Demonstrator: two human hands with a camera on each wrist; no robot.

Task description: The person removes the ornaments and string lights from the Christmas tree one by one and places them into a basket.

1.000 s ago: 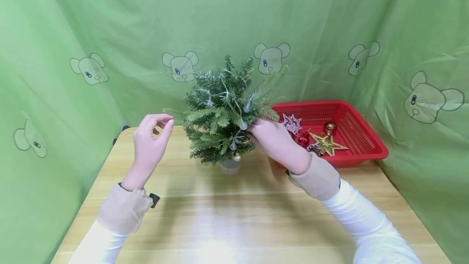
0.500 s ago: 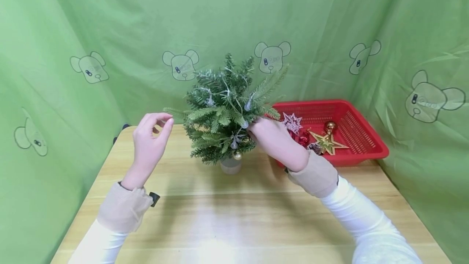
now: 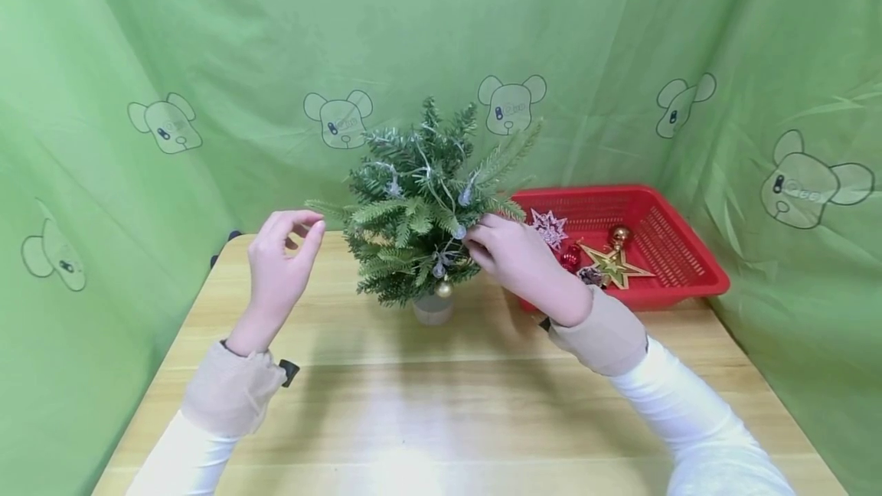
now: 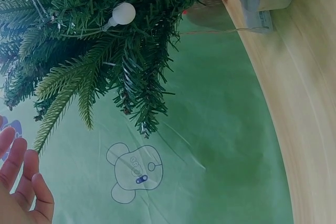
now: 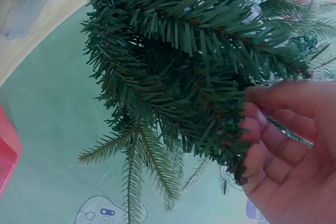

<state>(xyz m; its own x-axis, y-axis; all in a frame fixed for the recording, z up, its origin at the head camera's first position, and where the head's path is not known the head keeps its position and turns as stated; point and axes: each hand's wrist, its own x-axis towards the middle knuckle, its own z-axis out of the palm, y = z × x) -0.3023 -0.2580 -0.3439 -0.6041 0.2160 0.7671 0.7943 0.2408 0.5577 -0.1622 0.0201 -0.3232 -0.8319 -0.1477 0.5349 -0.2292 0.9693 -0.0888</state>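
A small artificial Christmas tree (image 3: pixel 406 220) stands upright on a pale round base (image 3: pixel 433 314) in the head view. Clear string lights (image 3: pixel 393 187) run through its branches, and a gold ball (image 3: pixel 444 289) hangs low at the front. On the tree's right side, my right hand (image 3: pixel 517 255) pinches a green branch (image 5: pixel 226 145) between thumb and curled fingers; needles partly cover the fingertips. My left hand (image 3: pixel 281 259) is raised at the left, fingers loosely bent and holding nothing, close to a light-green branch tip (image 4: pixel 47 124).
Right of the tree sits a red plastic basket (image 3: pixel 720 282). It holds a gold star (image 3: pixel 616 266), a glittery pale star (image 3: pixel 549 230), a red ball (image 3: pixel 570 257), a gold ball and a pine cone (image 3: pixel 590 275). Green cloth (image 3: pixel 427 14) surrounds the wooden table (image 3: pixel 331 435).
My right hand has shifted slightly and turned, so more of its fingers show beside the branch. The left hand keeps its pose. The head view has tilted a little.
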